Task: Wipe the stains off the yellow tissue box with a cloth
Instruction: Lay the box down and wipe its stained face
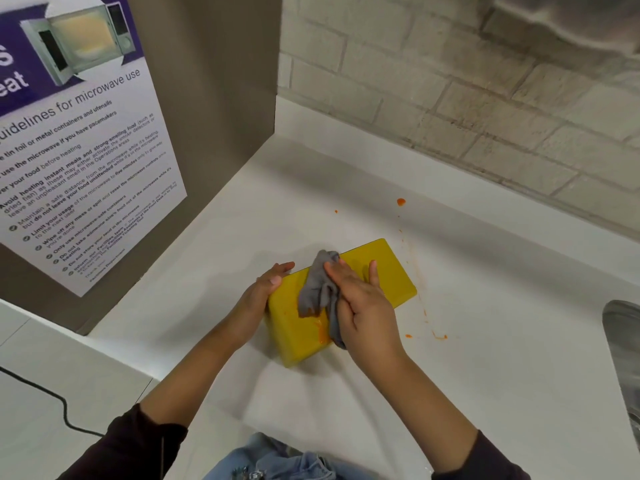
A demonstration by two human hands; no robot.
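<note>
The yellow tissue box (391, 271) lies flat on the white counter (502, 358), its long side running from near left to far right. An orange stain (322, 332) runs down its near face. A crumpled grey cloth (317, 289) rests on the box top. My right hand (363, 306) presses the cloth onto the top, fingers stretched out flat across it, with the cloth's tail hanging under the palm. My left hand (265, 289) grips the box's left end, thumb on top.
Orange splashes (401, 201) and drips (440, 337) dot the counter right of the box. A grey panel with a microwave poster (79, 150) stands at the left, a tiled wall (485, 98) behind. A metal sink edge (623, 341) shows at right. A black cable (52, 396) crosses the lower left.
</note>
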